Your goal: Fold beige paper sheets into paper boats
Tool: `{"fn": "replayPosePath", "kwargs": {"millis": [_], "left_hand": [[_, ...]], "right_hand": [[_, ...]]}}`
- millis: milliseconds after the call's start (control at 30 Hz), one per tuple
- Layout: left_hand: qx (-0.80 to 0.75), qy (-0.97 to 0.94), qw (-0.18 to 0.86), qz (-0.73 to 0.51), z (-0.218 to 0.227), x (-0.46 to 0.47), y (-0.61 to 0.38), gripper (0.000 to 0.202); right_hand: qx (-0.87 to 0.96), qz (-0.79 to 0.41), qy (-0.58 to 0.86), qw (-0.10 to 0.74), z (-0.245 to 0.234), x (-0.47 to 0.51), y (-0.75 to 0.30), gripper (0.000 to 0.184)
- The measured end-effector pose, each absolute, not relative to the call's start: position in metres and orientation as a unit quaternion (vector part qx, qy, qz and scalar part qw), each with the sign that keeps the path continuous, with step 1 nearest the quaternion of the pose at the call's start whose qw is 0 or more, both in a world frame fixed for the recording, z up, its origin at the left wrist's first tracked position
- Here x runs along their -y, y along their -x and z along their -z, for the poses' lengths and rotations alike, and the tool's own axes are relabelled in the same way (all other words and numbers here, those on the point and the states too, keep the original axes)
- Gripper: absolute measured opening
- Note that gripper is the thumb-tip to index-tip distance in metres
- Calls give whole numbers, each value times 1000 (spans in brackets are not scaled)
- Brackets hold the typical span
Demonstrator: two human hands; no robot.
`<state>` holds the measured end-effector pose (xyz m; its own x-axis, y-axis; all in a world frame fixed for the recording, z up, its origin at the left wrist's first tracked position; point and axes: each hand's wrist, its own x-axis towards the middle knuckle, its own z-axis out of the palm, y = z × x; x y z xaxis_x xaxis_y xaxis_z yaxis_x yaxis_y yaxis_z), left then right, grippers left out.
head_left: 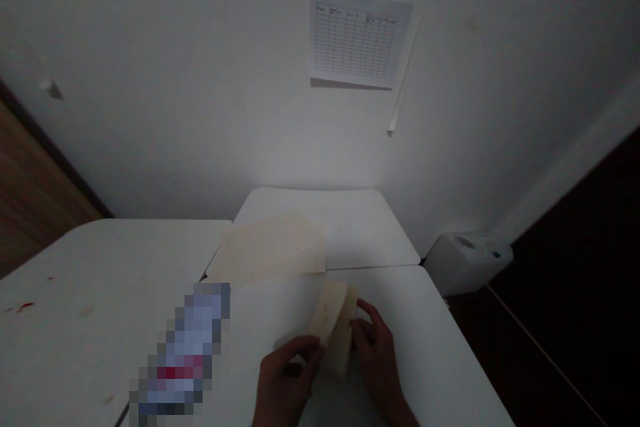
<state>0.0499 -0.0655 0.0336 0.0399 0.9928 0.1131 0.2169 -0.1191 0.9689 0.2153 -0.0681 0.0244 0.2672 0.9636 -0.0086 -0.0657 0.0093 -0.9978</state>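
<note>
A folded piece of cream paper [331, 310] is held just above the white table near its front, with one flap lifted away from the layer behind it. My left hand [291, 373] pinches the flap's lower left edge between thumb and fingers. On the other side, my right hand [376, 343] grips the right edge of the same piece, its thumb in front and fingers partly behind. Beyond both hands, a larger cream sheet [273, 250] lies flat across the joint between tables.
White tables [440, 347] meet under the hands, with gaps at their joints. A pixelated bluish object [193, 340] lies at the left. Behind stands a wall with a printed chart [357, 40]. A white plastic container [465, 263] sits beyond the right edge, and red marks dot the left table.
</note>
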Motion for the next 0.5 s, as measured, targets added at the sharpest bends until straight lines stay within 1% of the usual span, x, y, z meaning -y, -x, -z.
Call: {"fn": "replayPosePath", "kwargs": {"millis": [133,333,433,500], "left_hand": [[-516,-564,435,-476,-32,65,-48,29],[-505,-562,455,-471,-26,65,-50,32],[-517,-555,439,-481,-27,63,-47,36],[-520,-566,405,-495,-29,59,-41,36]], "right_hand": [[417,-442,537,585,-28,69,-217,52],[466,-406,554,557,-23,71,-215,65],[454,-411,556,561,-22,67,-220,68],[434,-422,557,569,-22,65,-228,72]]}}
